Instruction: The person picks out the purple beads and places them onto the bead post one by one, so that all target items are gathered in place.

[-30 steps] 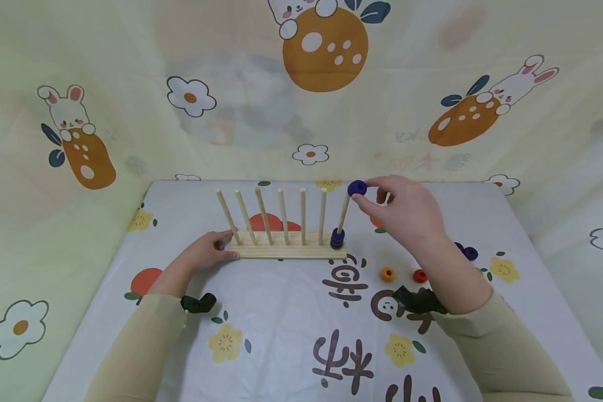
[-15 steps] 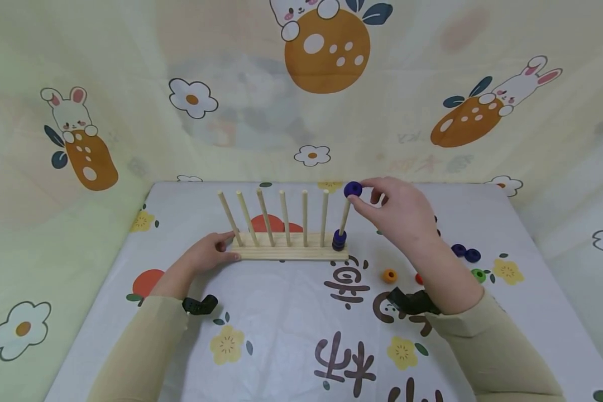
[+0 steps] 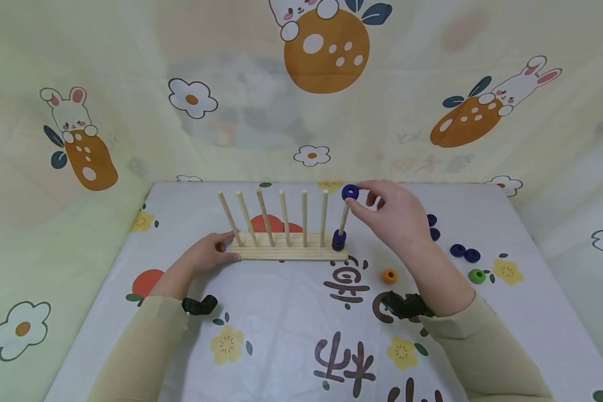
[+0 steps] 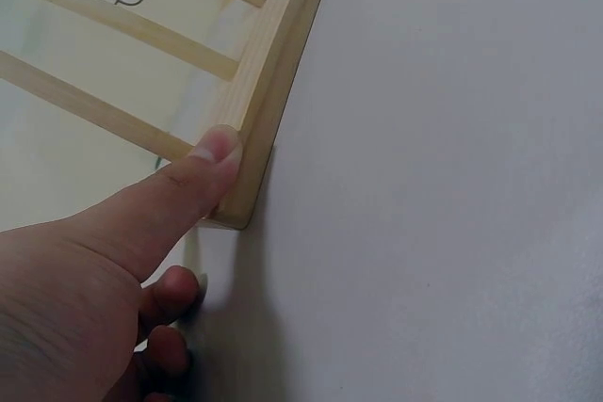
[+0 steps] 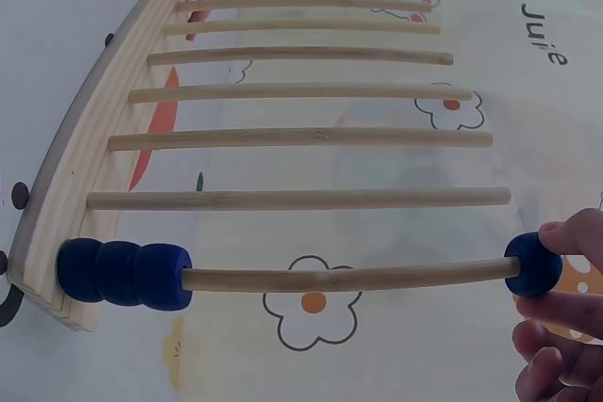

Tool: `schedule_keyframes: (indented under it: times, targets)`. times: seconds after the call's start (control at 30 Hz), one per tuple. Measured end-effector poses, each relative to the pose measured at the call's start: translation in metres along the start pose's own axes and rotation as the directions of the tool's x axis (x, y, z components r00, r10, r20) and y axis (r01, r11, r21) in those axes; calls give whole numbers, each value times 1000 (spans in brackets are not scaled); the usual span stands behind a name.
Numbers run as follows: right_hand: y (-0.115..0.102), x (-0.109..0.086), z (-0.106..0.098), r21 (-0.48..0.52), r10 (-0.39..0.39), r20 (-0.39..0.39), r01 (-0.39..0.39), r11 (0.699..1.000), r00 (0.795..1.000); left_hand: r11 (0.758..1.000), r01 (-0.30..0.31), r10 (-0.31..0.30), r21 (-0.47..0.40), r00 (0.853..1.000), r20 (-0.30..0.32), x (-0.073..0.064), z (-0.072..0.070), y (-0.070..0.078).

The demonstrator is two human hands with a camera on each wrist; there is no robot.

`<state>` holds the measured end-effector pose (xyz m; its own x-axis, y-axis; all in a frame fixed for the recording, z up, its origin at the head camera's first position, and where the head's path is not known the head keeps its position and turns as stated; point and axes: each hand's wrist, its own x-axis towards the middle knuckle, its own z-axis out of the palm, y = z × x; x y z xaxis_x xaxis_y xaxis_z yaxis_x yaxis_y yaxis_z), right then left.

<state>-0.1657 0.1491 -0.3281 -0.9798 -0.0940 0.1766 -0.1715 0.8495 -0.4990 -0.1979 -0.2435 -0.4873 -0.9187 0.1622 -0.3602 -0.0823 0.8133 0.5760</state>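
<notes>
A wooden rack (image 3: 288,254) with a row of upright pegs stands on the table. My left hand (image 3: 205,254) grips its left end; in the left wrist view the thumb (image 4: 219,145) presses the base beside the end peg. My right hand (image 3: 398,219) pinches a dark blue bead (image 5: 534,268) between thumb and fingers at the tip of the rightmost peg (image 5: 349,279). Whether the peg's tip has entered the hole, I cannot tell. Three blue beads (image 5: 122,272) sit stacked at the foot of that same peg. The other pegs are bare.
On the patterned cloth (image 3: 276,324), an orange bead (image 3: 389,276) lies front right of the rack. Farther right are a green bead (image 3: 477,276) and several blue beads (image 3: 472,255), some near my right wrist. A printed curtain (image 3: 241,134) rises behind the table.
My right hand has shifted slightly left and down with the blue bead, whose hole has turned more into view. The red bead is now hidden behind the right forearm. My left hand stays put.
</notes>
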Motion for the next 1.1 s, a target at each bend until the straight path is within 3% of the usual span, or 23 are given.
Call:
schedule_keyframes:
  times: [1.1]
  targets:
    - [3,0,3,-16,9,25,-8,1000,1000,1000,-2,2,7,1000,-4,2,1,-5]
